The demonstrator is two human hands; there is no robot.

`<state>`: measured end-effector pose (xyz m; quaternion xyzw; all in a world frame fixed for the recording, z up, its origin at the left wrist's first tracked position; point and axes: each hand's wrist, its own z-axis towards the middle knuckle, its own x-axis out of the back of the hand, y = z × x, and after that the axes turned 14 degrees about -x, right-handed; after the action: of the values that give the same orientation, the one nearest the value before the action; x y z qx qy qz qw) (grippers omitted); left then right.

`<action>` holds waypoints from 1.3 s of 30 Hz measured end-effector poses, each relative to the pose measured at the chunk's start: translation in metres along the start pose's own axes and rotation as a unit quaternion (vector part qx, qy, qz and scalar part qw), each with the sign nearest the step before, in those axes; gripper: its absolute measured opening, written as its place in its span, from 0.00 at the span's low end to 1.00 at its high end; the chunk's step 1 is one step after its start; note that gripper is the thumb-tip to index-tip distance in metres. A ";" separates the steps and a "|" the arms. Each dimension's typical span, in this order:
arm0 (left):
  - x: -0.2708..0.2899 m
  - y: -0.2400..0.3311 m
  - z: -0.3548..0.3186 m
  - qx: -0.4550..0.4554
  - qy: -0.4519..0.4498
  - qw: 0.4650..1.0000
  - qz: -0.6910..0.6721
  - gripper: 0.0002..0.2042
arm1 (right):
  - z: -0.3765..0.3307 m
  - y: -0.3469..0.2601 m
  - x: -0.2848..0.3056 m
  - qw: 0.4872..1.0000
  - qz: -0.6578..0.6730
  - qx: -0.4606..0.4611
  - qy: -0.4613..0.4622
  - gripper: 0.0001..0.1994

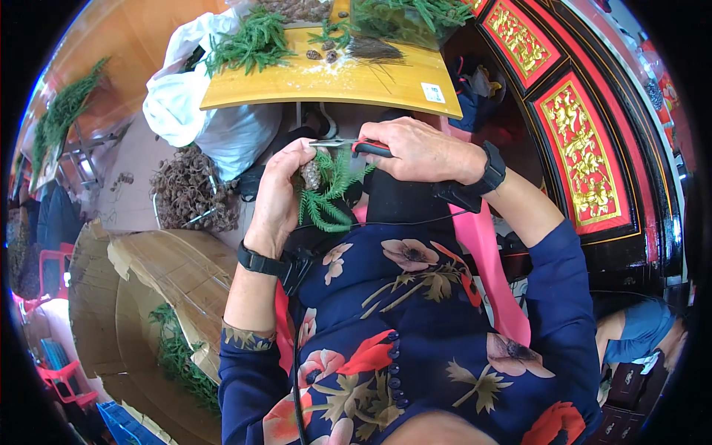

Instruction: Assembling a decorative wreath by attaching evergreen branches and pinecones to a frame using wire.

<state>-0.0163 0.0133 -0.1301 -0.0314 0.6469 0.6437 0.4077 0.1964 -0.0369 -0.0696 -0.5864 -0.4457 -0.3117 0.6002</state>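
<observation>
My left hand point(285, 178) is closed on an artificial green pine sprig point(326, 194) with a brown pine cone point(311, 175) on it. The sprig hangs over my lap. My right hand point(419, 148) grips pliers point(371, 148) with red and black handles. Their metal jaws point left and reach the fingertips of my left hand, above the cone. Whether the jaws are closed on a wire there is too small to tell.
A yellow table point(326, 85) ahead bears green sprigs point(252, 41), loose cones point(331, 55) and a bundle of dark wires point(374, 49). White bags point(178, 107) and a heap of brown cones point(189, 185) lie left. A cardboard box point(96, 289) holds greenery. Carved red-gold panels point(582, 152) stand right.
</observation>
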 end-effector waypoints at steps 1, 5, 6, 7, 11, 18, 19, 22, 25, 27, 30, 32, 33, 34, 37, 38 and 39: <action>0.000 -0.001 0.000 -0.006 0.003 1.000 0.005 0.06 | 0.000 0.000 0.000 1.000 0.006 0.009 0.008 0.08; -0.001 -0.002 0.000 -0.028 0.007 0.999 0.033 0.05 | -0.001 -0.002 -0.001 1.000 0.001 0.004 0.012 0.07; -0.002 -0.002 0.000 -0.036 0.006 0.998 0.045 0.04 | -0.002 -0.004 0.000 1.000 -0.005 -0.003 0.011 0.07; -0.001 -0.002 0.000 -0.036 0.005 0.998 0.045 0.04 | -0.003 -0.005 0.000 1.000 -0.005 -0.003 0.011 0.07; 0.002 -0.006 0.000 -0.036 -0.004 0.997 0.070 0.04 | -0.005 -0.008 0.001 0.998 -0.047 -0.032 0.012 0.10; -0.006 -0.008 -0.004 -0.123 0.043 0.976 0.175 0.04 | -0.006 -0.004 -0.012 0.996 0.047 -0.064 0.033 0.11; -0.005 -0.008 -0.004 -0.124 0.044 0.976 0.175 0.04 | -0.006 -0.003 -0.012 0.996 0.046 -0.063 0.032 0.11; -0.002 -0.009 -0.004 -0.116 0.043 0.978 0.169 0.04 | -0.007 -0.005 -0.011 0.995 0.046 -0.088 0.026 0.10; -0.004 -0.008 -0.004 -0.122 0.044 0.975 0.180 0.04 | -0.008 -0.013 -0.007 0.994 0.017 -0.108 0.007 0.11; -0.004 -0.008 -0.002 -0.128 0.043 0.974 0.184 0.05 | -0.007 -0.016 -0.006 0.993 0.000 -0.118 0.001 0.11; 0.000 -0.009 -0.002 -0.125 0.059 0.974 0.178 0.05 | -0.005 -0.015 -0.011 0.995 0.016 -0.101 -0.001 0.10; -0.001 -0.009 -0.002 -0.128 0.050 0.974 0.180 0.05 | -0.005 -0.014 -0.012 0.995 0.007 -0.098 0.004 0.10; -0.002 -0.008 -0.001 -0.130 0.044 0.974 0.182 0.05 | -0.004 -0.013 -0.011 0.996 0.001 -0.094 0.007 0.10; -0.003 -0.006 0.000 -0.132 0.037 0.973 0.185 0.05 | -0.003 -0.014 -0.010 0.996 -0.005 -0.090 0.011 0.10; 0.000 -0.003 -0.001 -0.119 0.014 0.982 0.145 0.06 | -0.006 -0.014 -0.011 0.996 0.014 -0.076 0.051 0.09; -0.001 -0.002 0.001 -0.109 0.001 0.986 0.125 0.07 | -0.007 -0.012 -0.010 0.995 0.024 -0.071 0.070 0.09; -0.002 0.001 0.004 -0.120 -0.011 0.985 0.122 0.07 | -0.006 -0.009 -0.008 0.994 0.015 -0.071 0.083 0.09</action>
<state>-0.0139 0.0159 -0.1273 0.0059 0.5593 0.7618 0.3268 0.1856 -0.0456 -0.0726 -0.6060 -0.3623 -0.3813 0.5968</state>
